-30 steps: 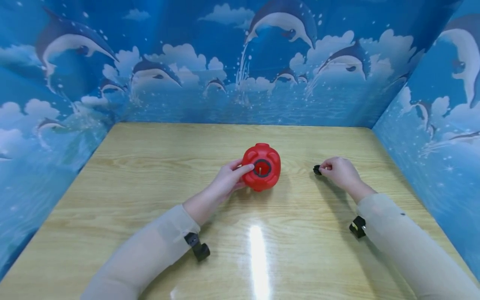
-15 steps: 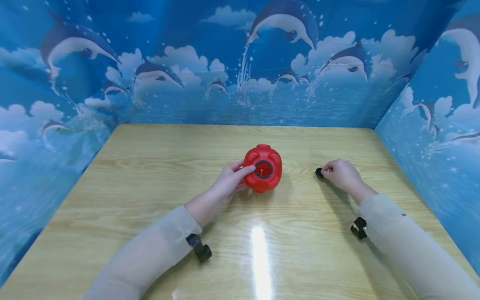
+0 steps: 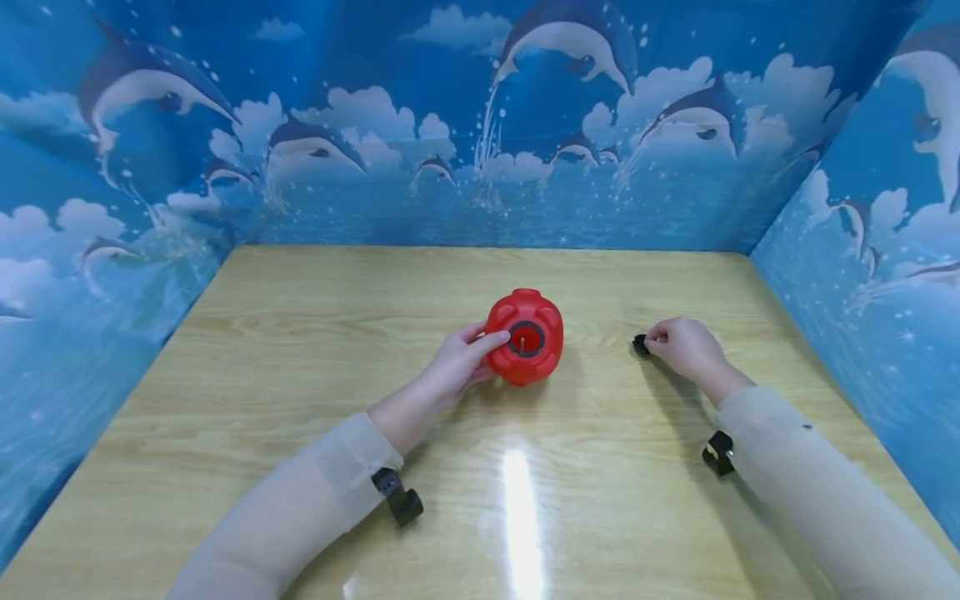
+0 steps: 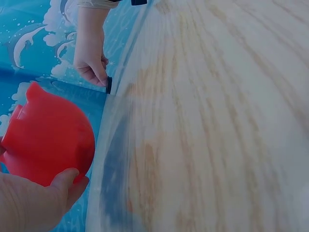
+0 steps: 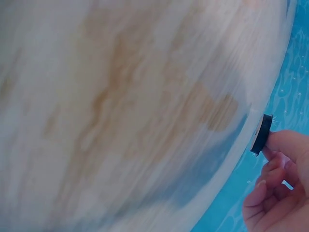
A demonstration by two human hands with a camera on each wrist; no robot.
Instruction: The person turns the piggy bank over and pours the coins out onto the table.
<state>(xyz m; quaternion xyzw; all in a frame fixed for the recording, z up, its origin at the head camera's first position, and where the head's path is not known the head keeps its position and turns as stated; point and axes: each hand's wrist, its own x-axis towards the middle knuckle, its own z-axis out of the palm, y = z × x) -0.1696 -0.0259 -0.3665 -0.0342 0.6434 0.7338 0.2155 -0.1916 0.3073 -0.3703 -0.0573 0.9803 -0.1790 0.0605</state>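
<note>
My left hand [image 3: 459, 360] holds a red piggy bank [image 3: 549, 346] above the table, its underside turned up. The thumb lies over its top beside a round, dark-rimmed hole, and something thin and yellowish shows inside. In the left wrist view the smooth red body [image 4: 58, 140] has an ear-like point, and the thumb and fingers grip it from below. Off to the right, my right hand [image 3: 686, 348] pinches a small, round black plug [image 3: 640, 345] between thumb and fingertips. The right wrist view shows this plug [image 5: 262, 134] edge-on, apart from the piggy bank.
A wood-grain table [image 3: 300, 333] lies under both hands, with a bright glare strip near its front. Blue dolphin-print walls [image 3: 375, 192] close off the back and both sides. Small black devices [image 3: 397, 497] sit on both sleeves.
The head view has shifted very slightly. Both hands keep their holds and stay in nearly the same place.
</note>
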